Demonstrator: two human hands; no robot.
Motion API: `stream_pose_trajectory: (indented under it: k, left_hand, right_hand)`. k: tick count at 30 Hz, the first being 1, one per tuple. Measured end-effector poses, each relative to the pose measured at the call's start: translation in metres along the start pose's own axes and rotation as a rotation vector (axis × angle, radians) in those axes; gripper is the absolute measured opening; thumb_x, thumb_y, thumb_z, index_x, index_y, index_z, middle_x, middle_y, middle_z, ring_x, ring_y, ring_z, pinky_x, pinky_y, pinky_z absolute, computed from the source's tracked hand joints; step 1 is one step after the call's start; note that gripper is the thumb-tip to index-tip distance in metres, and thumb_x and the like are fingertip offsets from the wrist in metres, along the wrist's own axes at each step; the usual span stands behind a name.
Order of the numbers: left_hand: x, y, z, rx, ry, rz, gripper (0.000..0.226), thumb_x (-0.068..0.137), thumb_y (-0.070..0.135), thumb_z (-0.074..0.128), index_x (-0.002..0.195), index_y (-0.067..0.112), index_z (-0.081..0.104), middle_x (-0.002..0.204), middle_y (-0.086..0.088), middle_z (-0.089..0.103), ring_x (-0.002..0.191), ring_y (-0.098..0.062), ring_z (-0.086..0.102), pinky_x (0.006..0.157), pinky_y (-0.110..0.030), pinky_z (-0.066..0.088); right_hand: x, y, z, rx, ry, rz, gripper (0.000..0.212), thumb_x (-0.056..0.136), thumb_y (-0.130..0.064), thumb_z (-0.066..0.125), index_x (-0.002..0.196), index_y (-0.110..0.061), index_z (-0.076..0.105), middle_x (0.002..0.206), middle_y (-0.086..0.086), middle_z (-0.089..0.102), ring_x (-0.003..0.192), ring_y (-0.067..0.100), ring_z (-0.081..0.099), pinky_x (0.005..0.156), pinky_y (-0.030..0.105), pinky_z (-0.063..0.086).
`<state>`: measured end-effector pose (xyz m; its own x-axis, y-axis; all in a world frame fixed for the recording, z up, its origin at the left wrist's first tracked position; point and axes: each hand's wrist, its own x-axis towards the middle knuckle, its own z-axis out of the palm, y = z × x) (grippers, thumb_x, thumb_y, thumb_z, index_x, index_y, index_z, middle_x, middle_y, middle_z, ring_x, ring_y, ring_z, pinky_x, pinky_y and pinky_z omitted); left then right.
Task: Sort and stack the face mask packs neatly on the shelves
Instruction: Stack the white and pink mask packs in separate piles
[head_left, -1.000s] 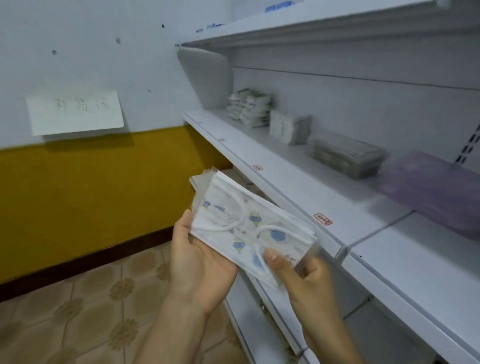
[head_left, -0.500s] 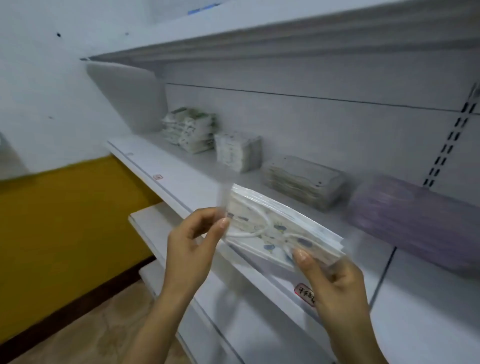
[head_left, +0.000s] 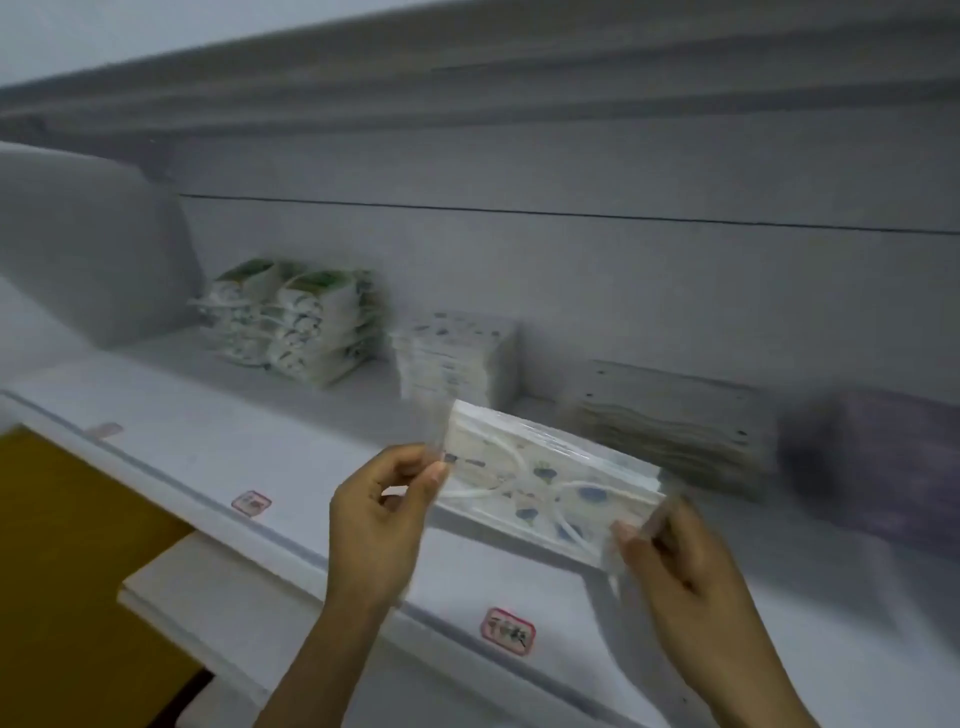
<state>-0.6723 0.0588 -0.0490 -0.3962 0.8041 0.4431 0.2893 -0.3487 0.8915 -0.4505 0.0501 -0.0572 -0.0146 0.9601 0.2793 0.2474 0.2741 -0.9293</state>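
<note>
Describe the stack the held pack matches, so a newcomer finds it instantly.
Start at the white metal shelf and follow its row of mask stacks from the left end. Just right of the green-printed stack, the short white stack with small blue prints is the target: paler than the plain grey stack beside it.

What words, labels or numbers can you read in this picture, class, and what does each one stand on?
Nothing can be quoted with certainty.
Nearest red-bordered price label on the shelf edge: handwritten characters, too blurred to read.
Middle label: too blurred.
Farthest label: too small and blurred.
Printed mask pack held by the left hand and right hand: blue pictures only, no legible text.
</note>
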Motion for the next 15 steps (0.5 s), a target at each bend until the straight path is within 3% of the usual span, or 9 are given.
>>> stream_pose_trajectory:
  k: [2, 4, 6, 9, 11, 15]
  left_hand:
    - [0.039, -0.014, -0.027, 0.005, -0.026, -0.014, 0.014, 0.085, 0.011, 0.069, 0.092, 0.023, 0.069, 0.081, 0.007, 0.072, 0.077, -0.004, 0.066, 0.067, -0.015, 0.05]
    - [0.086, -0.02, -0.045, -0.013, -0.051, -0.02, 0.019, 0.085, 0.009, 0.07, 0.098, 0.022, 0.063, 0.077, 0.004, 0.069, 0.071, 0.0, 0.063, 0.063, -0.013, 0.048]
    - [0.142, -0.024, -0.054, -0.004, -0.084, 0.0, 0.021, 0.084, 0.009, 0.072, 0.093, 0.022, 0.057, 0.075, 0.002, 0.066, 0.064, 0.001, 0.061, 0.059, -0.008, 0.045]
    - [0.223, -0.033, -0.049, 0.159, -0.146, 0.057, 0.018, 0.083, 0.013, 0.074, 0.085, 0.019, 0.057, 0.077, 0.006, 0.062, 0.069, -0.007, 0.059, 0.059, -0.002, 0.04]
    - [0.267, -0.043, -0.037, 0.215, -0.227, 0.066, 0.016, 0.082, 0.016, 0.076, 0.091, 0.014, 0.062, 0.082, 0.001, 0.064, 0.073, -0.011, 0.06, 0.057, -0.003, 0.04]
    - [0.319, -0.062, -0.014, 0.396, -0.376, 0.015, 0.025, 0.082, 0.02, 0.077, 0.101, 0.01, 0.065, 0.085, -0.003, 0.062, 0.066, -0.012, 0.054, 0.044, -0.002, 0.037]
  right_hand:
    - [0.025, -0.017, 0.034, -0.07, 0.009, 0.003, 0.014, 0.093, -0.011, 0.059, 0.097, -0.022, 0.065, 0.09, -0.01, 0.073, 0.083, 0.006, 0.067, 0.074, 0.023, 0.052]
    - [0.06, -0.038, 0.065, -0.09, 0.056, 0.033, 0.011, 0.092, -0.012, 0.06, 0.099, -0.02, 0.062, 0.09, -0.001, 0.072, 0.082, 0.012, 0.068, 0.074, 0.028, 0.053]
    - [0.105, -0.056, 0.091, -0.017, 0.111, 0.122, 0.014, 0.091, -0.01, 0.062, 0.097, -0.02, 0.056, 0.085, -0.002, 0.068, 0.061, 0.002, 0.064, 0.054, 0.019, 0.051]
    - [0.177, -0.072, 0.113, 0.064, 0.149, 0.275, 0.016, 0.089, -0.008, 0.067, 0.099, -0.009, 0.055, 0.071, 0.005, 0.059, 0.042, 0.008, 0.057, 0.036, 0.017, 0.045]
    - [0.214, -0.075, 0.122, 0.024, 0.163, 0.332, 0.011, 0.088, -0.008, 0.068, 0.088, -0.006, 0.057, 0.065, 0.01, 0.057, 0.044, 0.014, 0.056, 0.037, 0.02, 0.046]
    - [0.262, -0.069, 0.136, -0.05, 0.213, 0.422, 0.026, 0.086, -0.003, 0.068, 0.064, 0.0, 0.054, 0.058, 0.013, 0.054, 0.048, 0.023, 0.054, 0.049, 0.031, 0.055]
